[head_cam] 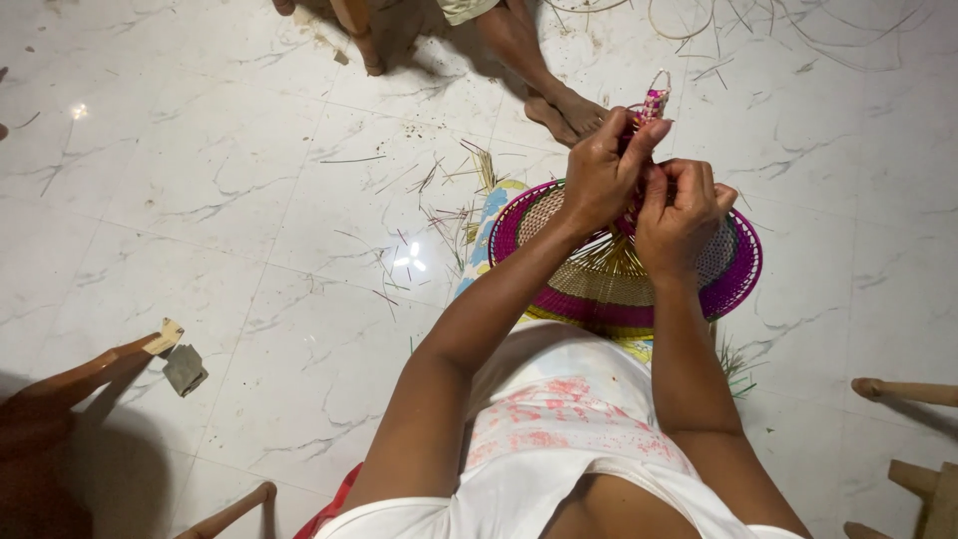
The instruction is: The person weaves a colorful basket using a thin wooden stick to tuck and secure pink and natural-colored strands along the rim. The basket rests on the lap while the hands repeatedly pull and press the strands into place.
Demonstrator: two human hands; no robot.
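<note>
The left hand (604, 170) and right hand (681, 212) are both closed around the narrow upper part of a woven basket (609, 284), so the spot they work on is hidden behind the fingers, and only a small pink patterned tip (656, 100) pokes out above the left hand. Below the hands the basket spreads into a round disc, with magenta rings at the rim and pale yellow-green spokes fanning from its middle, resting against the person's lap. It sits over a white marble-patterned floor (249, 200) strewn with loose reed strands (429, 200) to the left of the hands, another person's bare feet (569, 110) just beyond them, and wooden chair legs (90, 369) cut off at the edges.

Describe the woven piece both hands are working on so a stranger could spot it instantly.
On the white marble floor, look in front of the seated person's lap. The round fan lies under the left hand and right hand, which pinch its handle. Its magenta rim and straw-coloured centre set it apart from the loose straws.
</note>
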